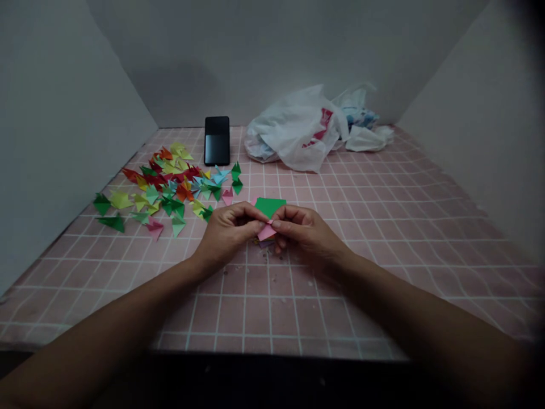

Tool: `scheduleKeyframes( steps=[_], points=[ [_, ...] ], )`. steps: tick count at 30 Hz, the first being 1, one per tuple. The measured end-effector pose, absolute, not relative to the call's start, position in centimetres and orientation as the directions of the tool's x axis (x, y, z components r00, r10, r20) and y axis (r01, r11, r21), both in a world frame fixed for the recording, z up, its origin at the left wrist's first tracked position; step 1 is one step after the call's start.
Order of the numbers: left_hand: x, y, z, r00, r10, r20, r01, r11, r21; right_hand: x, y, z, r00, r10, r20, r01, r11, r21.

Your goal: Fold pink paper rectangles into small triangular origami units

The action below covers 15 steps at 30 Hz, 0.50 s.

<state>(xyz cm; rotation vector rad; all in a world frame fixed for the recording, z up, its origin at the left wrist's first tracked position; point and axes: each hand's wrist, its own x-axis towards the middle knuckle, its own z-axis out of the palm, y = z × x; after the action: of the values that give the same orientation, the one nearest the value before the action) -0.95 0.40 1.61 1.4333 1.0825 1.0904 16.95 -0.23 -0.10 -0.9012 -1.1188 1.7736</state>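
Observation:
Between my two hands is a small piece of pink origami paper (267,232), partly folded. My left hand (227,230) pinches its left side between thumb and forefinger. From the other side, my right hand (304,230) pinches it with thumb and forefinger, the other fingers curled below. Directly beneath and behind lies a stack of coloured paper (271,207) with a green sheet on top. Fingers hide part of the pink paper and of the stack.
Many folded paper pieces (170,190) in several colours spread over the left of the checked tablecloth (255,312). A black phone (217,142) stands behind them. White plastic bags (293,128) lie at the back, and pale walls (264,51) enclose the table on three sides.

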Motion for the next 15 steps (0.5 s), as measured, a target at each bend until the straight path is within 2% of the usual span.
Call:
scheduleKeyframes(
  steps=[11,15],
  points=[
    [-1.15,0.37,1.82,0.214,0.964,0.158,0.207,-0.203,0.957,16.99,-0.22,-0.37,-0.376,0.918,-0.123,-0.258,-0.231,-0.938],
    [-0.92,0.45,1.42,0.2,0.971,0.135,0.136,-0.164,0.977,17.11,0.01,-0.51,-0.37,0.924,-0.1,-0.243,-0.2,-0.949]
  ],
)
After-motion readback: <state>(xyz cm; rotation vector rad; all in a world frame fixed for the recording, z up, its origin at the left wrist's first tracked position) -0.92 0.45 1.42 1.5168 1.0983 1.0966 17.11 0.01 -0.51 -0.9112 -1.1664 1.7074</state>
